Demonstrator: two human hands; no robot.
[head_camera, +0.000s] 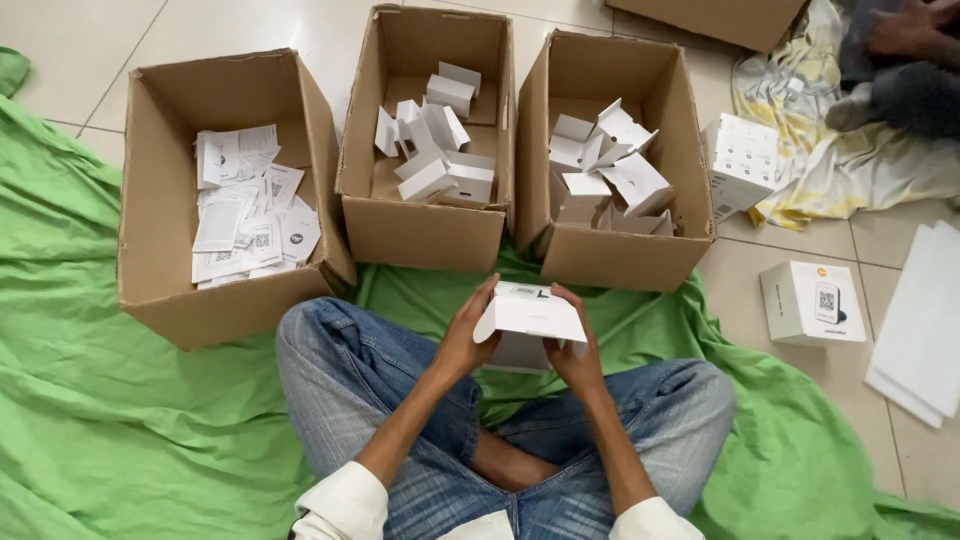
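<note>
We sat cross-legged on a wide crumpled green cloth (120, 420) spread over the pale tiled floor (90, 30). Three open brown cardboard boxes stood in a row before us: the left box (160, 290) held flat printed paper leaflets (250, 205), the middle box (425, 235) white folded card inserts (435, 145), and the right box (620, 265) opened white cartons (610, 165). A closed white square carton (812, 302) lay on the tiles well to our right. Between our knees we held a small white cardboard box (530, 315) with its lid raised. Our left hand (468, 335) curled around its left side, our right hand (577, 350) gripping its right side.
</note>
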